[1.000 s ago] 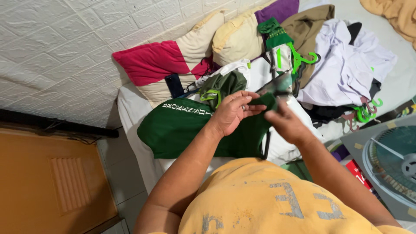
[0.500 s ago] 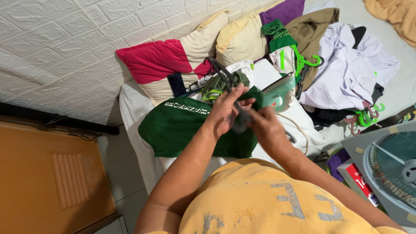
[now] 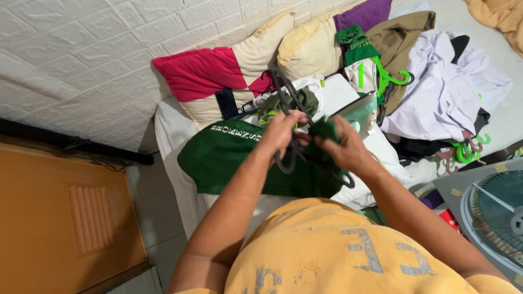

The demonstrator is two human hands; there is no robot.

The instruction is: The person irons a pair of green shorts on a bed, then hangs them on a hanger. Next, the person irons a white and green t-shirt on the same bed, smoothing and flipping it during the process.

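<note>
Hands meet above the bed: left hand (image 3: 280, 130) closed on a dark hanger (image 3: 289, 111), right hand (image 3: 340, 147) pinching the green shirt (image 3: 229, 158), whose body lies spread on the bed (image 3: 169, 136), hanger seemingly only partly inserted.

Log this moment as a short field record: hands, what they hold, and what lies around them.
left hand: grips dark hanger
right hand: holds fold of green shirt
clothes iron: just behind the hands
pillows: against white brick wall
pale garments: piled at right, green hangers among them
fan: lower right
</note>
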